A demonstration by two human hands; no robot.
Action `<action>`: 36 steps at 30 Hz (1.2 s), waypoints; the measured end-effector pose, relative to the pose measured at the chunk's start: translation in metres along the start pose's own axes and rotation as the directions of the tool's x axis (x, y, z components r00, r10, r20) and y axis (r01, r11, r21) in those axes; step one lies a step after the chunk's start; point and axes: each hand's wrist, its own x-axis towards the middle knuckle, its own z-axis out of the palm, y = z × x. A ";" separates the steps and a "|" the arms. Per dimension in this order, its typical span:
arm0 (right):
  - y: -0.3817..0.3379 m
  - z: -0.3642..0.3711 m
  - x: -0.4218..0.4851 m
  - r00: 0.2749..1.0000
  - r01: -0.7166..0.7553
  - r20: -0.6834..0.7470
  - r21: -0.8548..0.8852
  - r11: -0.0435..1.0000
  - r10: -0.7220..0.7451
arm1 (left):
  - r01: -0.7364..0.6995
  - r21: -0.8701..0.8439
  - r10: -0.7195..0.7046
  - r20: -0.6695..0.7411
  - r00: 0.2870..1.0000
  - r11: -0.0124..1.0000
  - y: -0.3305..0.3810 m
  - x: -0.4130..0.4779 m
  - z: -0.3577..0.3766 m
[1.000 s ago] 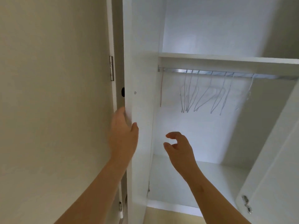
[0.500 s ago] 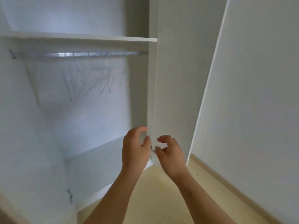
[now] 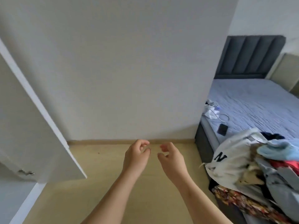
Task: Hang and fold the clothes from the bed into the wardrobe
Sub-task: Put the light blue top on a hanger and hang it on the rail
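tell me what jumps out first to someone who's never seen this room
The heap of clothes in white, pale blue and red, piled on the near corner of the bed at the right edge, catches the eye first. Next come the left hand and right hand side by side in the middle, both empty and loosely curled. An open white wardrobe door fills the left side.
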 end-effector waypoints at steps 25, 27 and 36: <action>0.292 -0.278 0.016 0.654 -0.623 -0.436 0.153 0.767 0.618 | -0.184 0.150 0.004 0.764 0.645 0.971 0.109 0.030 0.419; 0.305 -0.297 0.035 0.633 -0.648 -0.412 0.182 0.740 0.655 | -0.181 0.154 -0.009 0.783 0.621 0.971 0.121 0.051 0.451; 0.349 -0.379 0.085 0.480 -0.696 -0.442 0.333 0.636 0.758 | -0.297 0.198 -0.029 0.871 0.491 0.934 0.167 0.092 0.569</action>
